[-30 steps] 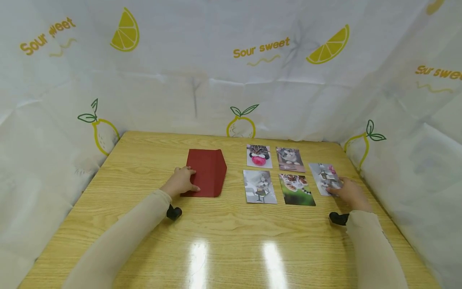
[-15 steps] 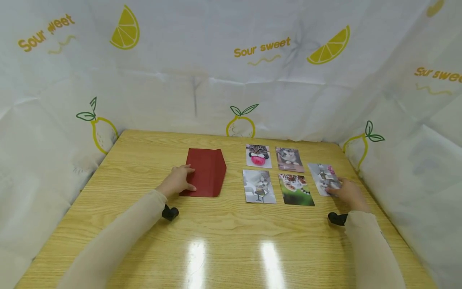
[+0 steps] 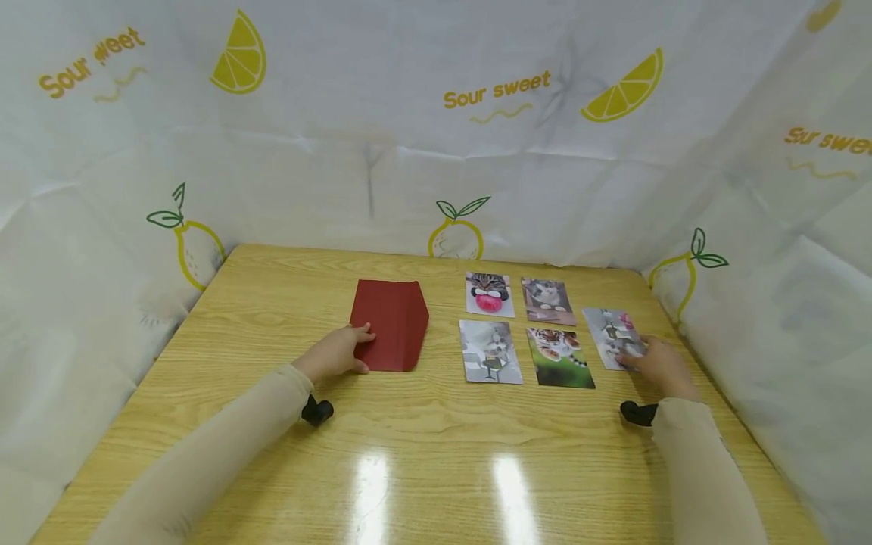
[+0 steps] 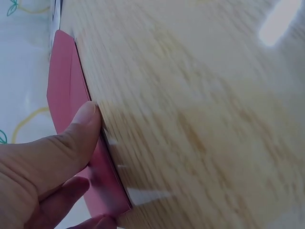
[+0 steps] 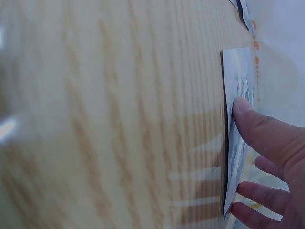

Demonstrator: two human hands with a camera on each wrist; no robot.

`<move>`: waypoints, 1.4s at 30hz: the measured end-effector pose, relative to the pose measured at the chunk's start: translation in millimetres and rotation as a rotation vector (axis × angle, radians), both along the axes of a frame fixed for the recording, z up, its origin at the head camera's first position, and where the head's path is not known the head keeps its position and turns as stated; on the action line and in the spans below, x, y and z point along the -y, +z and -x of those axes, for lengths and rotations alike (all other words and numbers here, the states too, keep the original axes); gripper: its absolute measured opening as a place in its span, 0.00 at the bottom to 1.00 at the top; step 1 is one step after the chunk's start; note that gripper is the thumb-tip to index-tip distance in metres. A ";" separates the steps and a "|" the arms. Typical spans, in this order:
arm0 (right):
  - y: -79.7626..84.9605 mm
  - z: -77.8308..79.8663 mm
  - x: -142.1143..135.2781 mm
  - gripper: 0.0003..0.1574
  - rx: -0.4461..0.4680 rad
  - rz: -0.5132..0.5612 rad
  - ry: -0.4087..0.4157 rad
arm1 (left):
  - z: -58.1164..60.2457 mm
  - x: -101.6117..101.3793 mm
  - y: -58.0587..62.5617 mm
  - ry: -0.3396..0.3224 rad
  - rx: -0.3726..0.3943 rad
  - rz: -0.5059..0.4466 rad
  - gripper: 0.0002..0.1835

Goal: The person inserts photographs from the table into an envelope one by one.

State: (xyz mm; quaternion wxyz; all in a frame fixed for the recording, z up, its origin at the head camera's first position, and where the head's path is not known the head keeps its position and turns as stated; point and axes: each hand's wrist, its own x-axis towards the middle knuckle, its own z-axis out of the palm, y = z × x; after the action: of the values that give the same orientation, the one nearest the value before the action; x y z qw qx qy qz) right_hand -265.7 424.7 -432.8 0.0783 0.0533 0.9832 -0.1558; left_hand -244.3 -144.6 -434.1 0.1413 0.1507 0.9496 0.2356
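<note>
The red envelope (image 3: 391, 325) lies flat, its unfolded pointed flap facing right, away from the left hand (image 3: 335, 353), whose fingertips touch its left side and lower-left corner. Well to the right of the envelope, a greyish-white picture card (image 3: 608, 329) with a pink patch near its top lies face up, slightly askew, the right hand (image 3: 668, 369) touching its lower-right part.

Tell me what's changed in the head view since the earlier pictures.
The left hand has slid toward the person over the red envelope, bringing its thumb to the envelope's near edge. Nothing has visibly been lifted. The envelope, the right hand on the rightmost picture card, and the other four picture cards stayed as they were.
</note>
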 end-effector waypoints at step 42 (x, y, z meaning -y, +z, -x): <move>9.0 11.1 -4.8 0.34 0.086 0.089 -0.098 | 5.3 1.2 0.3 0.017 0.024 -0.034 0.30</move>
State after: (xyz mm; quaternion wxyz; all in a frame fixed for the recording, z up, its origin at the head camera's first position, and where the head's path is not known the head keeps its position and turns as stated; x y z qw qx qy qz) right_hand -276.8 429.5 -423.8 0.1150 0.1047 0.9673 -0.2006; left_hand -249.7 -145.8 -433.9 0.1480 0.1422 0.9450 0.2548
